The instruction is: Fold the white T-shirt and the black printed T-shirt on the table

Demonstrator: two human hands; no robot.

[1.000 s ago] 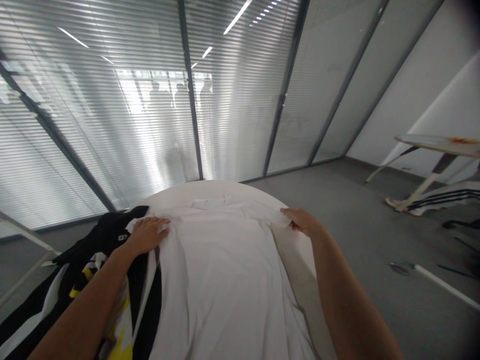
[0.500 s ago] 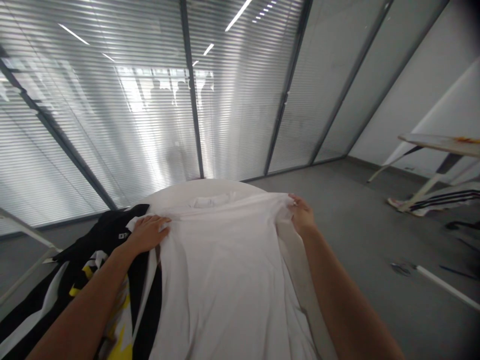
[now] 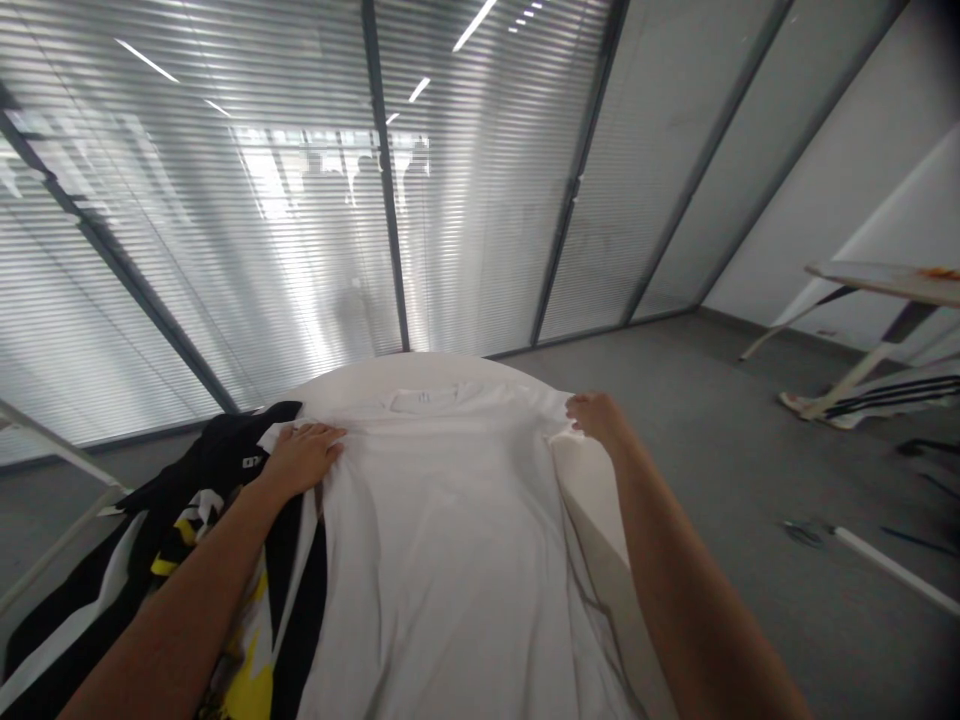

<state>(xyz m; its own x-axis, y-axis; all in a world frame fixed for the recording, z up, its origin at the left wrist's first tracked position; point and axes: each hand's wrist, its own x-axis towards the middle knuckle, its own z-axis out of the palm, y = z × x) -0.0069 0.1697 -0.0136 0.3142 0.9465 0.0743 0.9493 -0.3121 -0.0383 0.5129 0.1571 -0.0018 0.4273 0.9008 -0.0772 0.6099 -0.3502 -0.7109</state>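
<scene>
A white T-shirt (image 3: 450,530) lies spread over a white, round-edged table (image 3: 420,368), its collar at the far end and its body toward me. My left hand (image 3: 306,458) rests flat on the sleeve at the left, fingers stretched out over the cloth. At the opposite side, my right hand (image 3: 598,415) pinches the other sleeve's end, drawn out past the table's edge. Folds run down the lower body of the shirt, and its hem is out of view.
Dark garments (image 3: 217,450) with white and yellow parts are heaped along the left side, under my left forearm. Glass panels with blinds (image 3: 480,220) stand beyond the table. Another table (image 3: 877,285) stands at right, with a white rod (image 3: 892,568) nearer.
My right hand has come down slightly with its sleeve, and the shirt's shoulder line now lies flatter with the collar more exposed. My left hand stays on its sleeve.
</scene>
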